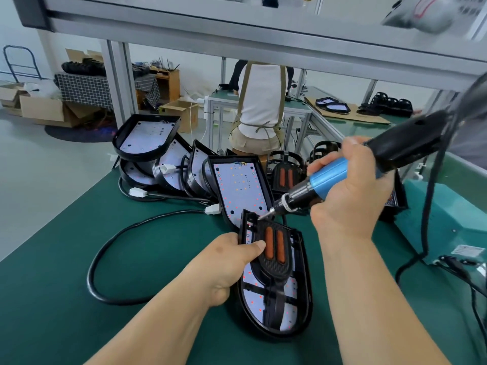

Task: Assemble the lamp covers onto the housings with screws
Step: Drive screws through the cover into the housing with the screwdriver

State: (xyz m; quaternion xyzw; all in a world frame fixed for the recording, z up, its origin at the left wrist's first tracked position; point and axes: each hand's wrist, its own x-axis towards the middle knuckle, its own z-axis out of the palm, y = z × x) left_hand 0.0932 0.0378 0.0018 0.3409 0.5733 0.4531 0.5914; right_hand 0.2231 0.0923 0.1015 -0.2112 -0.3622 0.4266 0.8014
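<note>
Gripping black housing (306,280): left fingers (251,247) | right fingers (354,147) clasp blue screwdriver (329,177) | cover (274,266) black, two orange bars

Both bare forearms are reaching forward. The left hand (232,262) is gripping the edge of the housing (307,285) (thumb lying on top), while the right hand (347,191) is clasping the screwdriver (328,177).

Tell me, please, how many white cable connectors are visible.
3. One connector sits in the housing pile, another at its left edge, a third at its front. Others may be hidden.
</note>
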